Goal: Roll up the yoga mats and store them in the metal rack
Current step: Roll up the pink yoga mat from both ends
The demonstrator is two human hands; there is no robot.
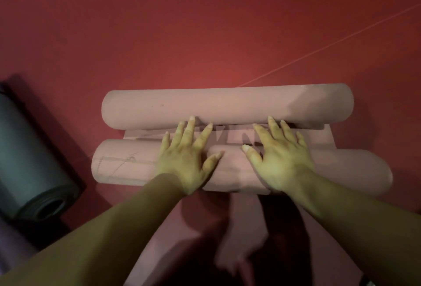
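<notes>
At the far left a grey rolled mat [34,171] is seen lying on the red floor [205,23], already wound into a tight cylinder but not yet put away. In the middle the pink mat [316,137] is only partly dealt with: it is gathered into a near roll [123,164] and a far roll [227,105], with a short flat strip left showing between them. The left hand [186,155] is laid flat on the near roll, fingers straight and spread, nothing being gripped, its fingertips reaching the edge of the far roll. The right hand [280,158] is placed the same way just beside it, palm down, fingers extended, pressing rather than holding. A flat pink stretch is visible below the arms; whether it belongs to the same mat cannot be told. The rolling of this mat is therefore judged unfinished. No metal rack is in view, so the storing step is taken to remain for both mats.
</notes>
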